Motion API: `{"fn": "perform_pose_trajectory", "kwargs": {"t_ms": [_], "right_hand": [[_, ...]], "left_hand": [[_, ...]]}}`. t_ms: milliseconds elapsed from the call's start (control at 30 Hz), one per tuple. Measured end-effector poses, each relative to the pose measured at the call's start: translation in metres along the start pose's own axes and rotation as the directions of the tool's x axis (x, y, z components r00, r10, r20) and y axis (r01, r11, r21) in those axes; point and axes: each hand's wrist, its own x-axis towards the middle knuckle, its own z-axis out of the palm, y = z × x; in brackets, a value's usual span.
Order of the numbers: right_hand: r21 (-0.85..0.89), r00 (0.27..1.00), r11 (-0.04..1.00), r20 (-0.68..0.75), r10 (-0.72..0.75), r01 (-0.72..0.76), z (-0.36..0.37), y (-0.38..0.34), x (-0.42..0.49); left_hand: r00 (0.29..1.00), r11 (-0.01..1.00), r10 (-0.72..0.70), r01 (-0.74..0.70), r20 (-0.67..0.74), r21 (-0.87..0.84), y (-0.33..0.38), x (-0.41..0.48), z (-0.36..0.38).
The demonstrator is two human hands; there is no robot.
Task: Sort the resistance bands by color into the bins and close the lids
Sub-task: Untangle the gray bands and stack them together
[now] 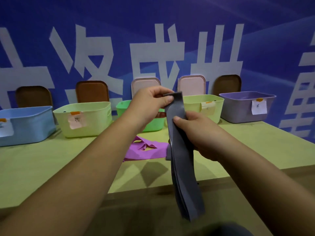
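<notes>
The left hand (151,103) pinches the top end of the grey band (182,160) between thumb and fingers, in front of the green bin (121,108). The band hangs with its long axis upright, trailing past the edge of the table (51,164). The right hand (196,133) grips it lower down. The greyish bin (238,109), its likely home, stands far right, nearer that hand.
</notes>
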Motion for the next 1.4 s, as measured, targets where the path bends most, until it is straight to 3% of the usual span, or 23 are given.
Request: {"fn": "perform_pose_trajectory", "kwargs": {"t_ms": [167, 400, 533, 600, 633, 700, 767, 867, 967, 1133, 1300, 1400], "right_hand": [[-0.066, 0.991, 0.990, 0.040, 0.127, -0.124, -0.019, 0.043, 0.030], [0.072, 0.997, 0.997, -0.071, -0.027, 0.032, -0.032, 0.080, 0.088], [0.107, 0.986, 0.989, -0.144, -0.082, 0.098, -0.032, 0.109, 0.102], [0.081, 0.983, 0.990, -0.156, -0.101, 0.114, -0.034, 0.116, 0.106], [0.075, 0.980, 0.990, -0.168, -0.102, 0.116, -0.036, 0.118, 0.108], [0.075, 0.976, 0.994, -0.211, -0.061, 0.079, -0.038, 0.122, 0.111], [0.080, 0.971, 0.996, -0.238, -0.023, 0.043, -0.039, 0.124, 0.112], [0.080, 0.960, 0.997, -0.281, 0.001, 0.023, -0.040, 0.128, 0.113], [0.100, 0.954, 0.995, -0.299, 0.008, 0.023, -0.040, 0.130, 0.113], [0.091, 0.954, 0.995, -0.301, -0.002, 0.031, -0.038, 0.130, 0.110], [0.086, 0.947, 0.993, -0.317, -0.049, 0.080, -0.039, 0.127, 0.108], [0.151, 0.960, 0.985, -0.278, -0.045, 0.090, -0.040, 0.123, 0.105]], "left_hand": [[0.997, 0.996, -0.064, 0.062, 0.048, 0.058, -0.056, 0.025, 0.030], [0.996, 0.979, 0.014, -0.031, 0.084, 0.199, -0.108, 0.066, 0.045], [0.998, 0.980, -0.060, 0.062, -0.019, 0.191, -0.143, 0.076, 0.048], [1.000, 0.924, -0.028, 0.023, 0.009, 0.381, -0.159, 0.079, 0.043], [0.994, 0.856, -0.012, -0.047, 0.112, 0.515, -0.162, 0.078, 0.038], [0.936, 0.739, -0.039, -0.209, 0.350, 0.640, -0.158, 0.072, 0.030], [0.870, 0.752, -0.083, -0.266, 0.487, 0.603, -0.141, 0.061, 0.023], [0.729, 0.819, -0.230, -0.212, 0.644, 0.533, -0.126, 0.048, 0.018], [0.635, 0.751, -0.352, -0.246, 0.687, 0.612, -0.129, 0.043, 0.022], [0.673, 0.796, -0.306, -0.207, 0.673, 0.569, -0.129, 0.042, 0.020], [0.885, 0.869, -0.153, -0.091, 0.439, 0.487, -0.132, 0.047, 0.016], [0.960, 0.948, -0.123, 0.039, 0.252, 0.315, -0.134, 0.054, 0.012]]}}
